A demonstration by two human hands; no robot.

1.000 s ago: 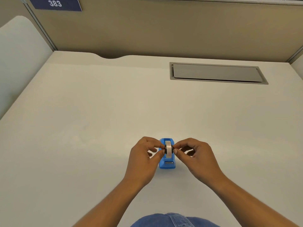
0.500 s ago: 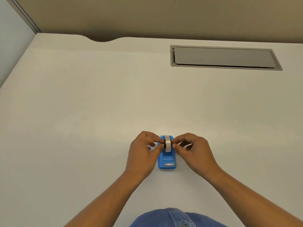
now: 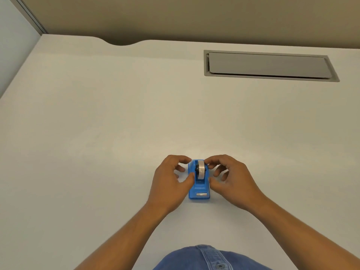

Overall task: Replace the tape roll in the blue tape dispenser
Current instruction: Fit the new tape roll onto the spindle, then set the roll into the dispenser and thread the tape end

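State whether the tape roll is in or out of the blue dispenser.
In. The tape roll stands on edge in the well of the blue dispenser, between its side walls; whether its hub is fully seated cannot be told.

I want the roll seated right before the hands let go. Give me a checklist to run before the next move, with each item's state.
1. Roll sits in the dispenser cradle, upright: ok.
2. Black hub end shows at the roll's left side: ok. The right end is hidden: cannot tell.
3. Dispenser rests flat on the desk: ok.
4. Left hand steadies the dispenser, thumb against its side: ok.
5. Right hand has fingers at the dispenser's right side; firm contact: cannot tell.
6. Tape end led to the cutter: cannot tell.
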